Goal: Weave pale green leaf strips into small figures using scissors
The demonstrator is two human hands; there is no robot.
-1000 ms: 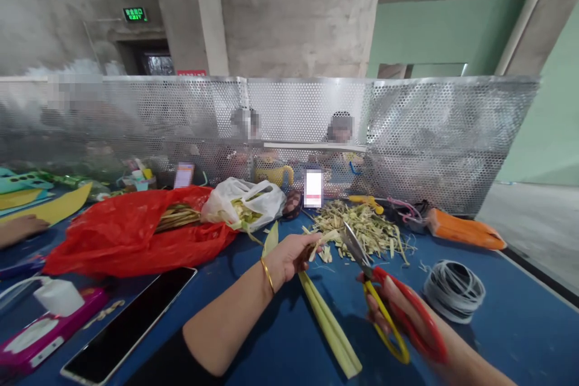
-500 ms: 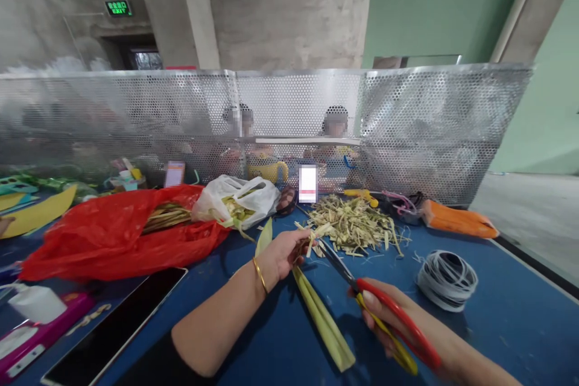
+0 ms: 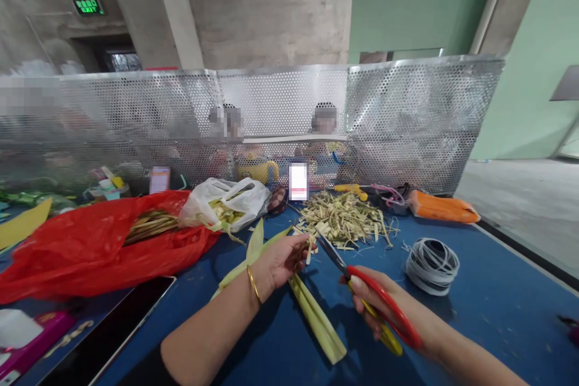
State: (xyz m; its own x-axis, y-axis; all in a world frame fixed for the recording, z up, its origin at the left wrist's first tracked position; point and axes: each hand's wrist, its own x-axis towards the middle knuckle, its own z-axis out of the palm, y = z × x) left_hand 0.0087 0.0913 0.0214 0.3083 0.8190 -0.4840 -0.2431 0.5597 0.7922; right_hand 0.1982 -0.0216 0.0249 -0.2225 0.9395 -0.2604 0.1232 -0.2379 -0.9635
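Note:
My left hand [image 3: 289,258], with a gold bangle at the wrist, is closed in a pinch on a small pale piece of husk [image 3: 309,253]; its shape is mostly hidden by the fingers. Beneath that hand, a long pale green husk leaf [image 3: 319,319] slants toward me on the table. More green leaves [image 3: 256,242] lie behind the wrist. My right hand [image 3: 368,295] grips scissors [image 3: 384,304] with one red and one yellow handle. Their blades point at my left fingertips, the tips slightly apart and close to the pale piece.
A heap of husk scraps [image 3: 341,217] lies beyond my hands. Left are a white bag [image 3: 253,196], a red bag [image 3: 85,247] and a dark tablet [image 3: 113,332]. A coil of cord [image 3: 432,265] and an orange packet [image 3: 443,207] sit right. A perforated metal screen [image 3: 407,114] stands behind; people are beyond it.
The whole view has swung to the right. A pale strip that stuck out past my left fingertips no longer shows there. Both hands keep their grips.

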